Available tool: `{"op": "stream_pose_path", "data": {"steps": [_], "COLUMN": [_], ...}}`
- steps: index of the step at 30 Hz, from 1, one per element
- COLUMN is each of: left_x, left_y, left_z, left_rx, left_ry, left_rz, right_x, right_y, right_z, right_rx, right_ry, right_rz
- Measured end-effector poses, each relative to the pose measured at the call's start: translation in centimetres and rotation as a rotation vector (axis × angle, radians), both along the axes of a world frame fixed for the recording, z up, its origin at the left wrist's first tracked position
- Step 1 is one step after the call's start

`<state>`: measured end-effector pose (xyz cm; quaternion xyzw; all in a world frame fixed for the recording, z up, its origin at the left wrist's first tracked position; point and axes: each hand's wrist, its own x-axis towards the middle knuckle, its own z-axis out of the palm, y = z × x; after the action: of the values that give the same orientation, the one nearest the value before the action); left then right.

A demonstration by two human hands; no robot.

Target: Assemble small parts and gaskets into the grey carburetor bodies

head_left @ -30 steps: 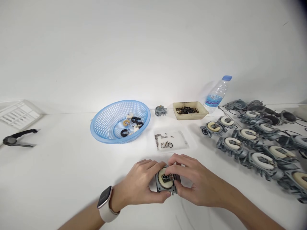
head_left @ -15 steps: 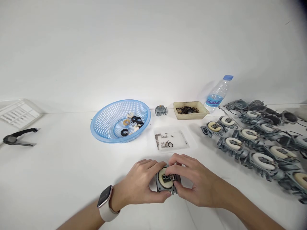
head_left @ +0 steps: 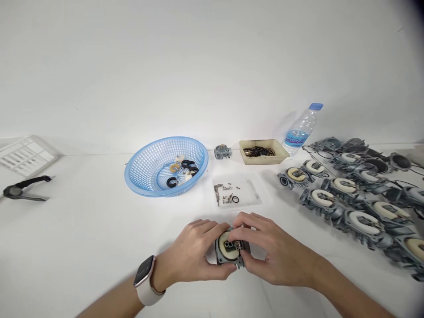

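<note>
A grey metal carburetor body (head_left: 220,255) with a cream C-shaped float (head_left: 225,251) on its upper face is between my hands, low in the middle of the head view. My left hand (head_left: 198,251) grips it from the left, thumb at the near edge and fingers along the far edge. From the right, my right hand (head_left: 265,247) closes on the same carburetor, its fingertips at the float's open side. Whether those fingertips pinch a small part is hidden. Just beyond lies a clear tray (head_left: 247,194) with small brass-coloured jets, screws and a black ring.
A blue basket (head_left: 145,192) holding loose floats stands left of centre. Behind the tray are another carburetor (head_left: 221,152), a cream box (head_left: 281,157) of black rings and a tilted water bottle (head_left: 298,134). Rows of carburetors (head_left: 361,221) fill the right. Far left are a black clamp-like object (head_left: 23,187) and a white rack (head_left: 28,154).
Both hands keep the same hold on the carburetor, with hardly any movement. The view has shifted very slightly.
</note>
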<state>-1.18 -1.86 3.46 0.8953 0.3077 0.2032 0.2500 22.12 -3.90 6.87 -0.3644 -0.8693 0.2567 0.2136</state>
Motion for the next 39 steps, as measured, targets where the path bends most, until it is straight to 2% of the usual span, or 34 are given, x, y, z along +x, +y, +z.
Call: {"op": "stream_pose_path", "data": {"steps": [9, 20, 39], "left_x": [0.14, 0.08, 0.19], "left_y": [-0.02, 0.04, 0.07], "left_z": [0.49, 0.43, 0.39], "left_rx": [-0.012, -0.017, -0.011], "left_ry": [-0.001, -0.009, 0.002], "left_rz": [0.003, -0.007, -0.002], "right_x": [-0.02, -0.09, -0.17], "right_y": [-0.06, -0.27, -0.13], "right_z": [0.26, 0.16, 0.23], "right_rx": [0.018, 0.054, 0.051], "right_ry": [0.015, 0.043, 0.026], "right_rz": [0.011, 0.031, -0.017]}}
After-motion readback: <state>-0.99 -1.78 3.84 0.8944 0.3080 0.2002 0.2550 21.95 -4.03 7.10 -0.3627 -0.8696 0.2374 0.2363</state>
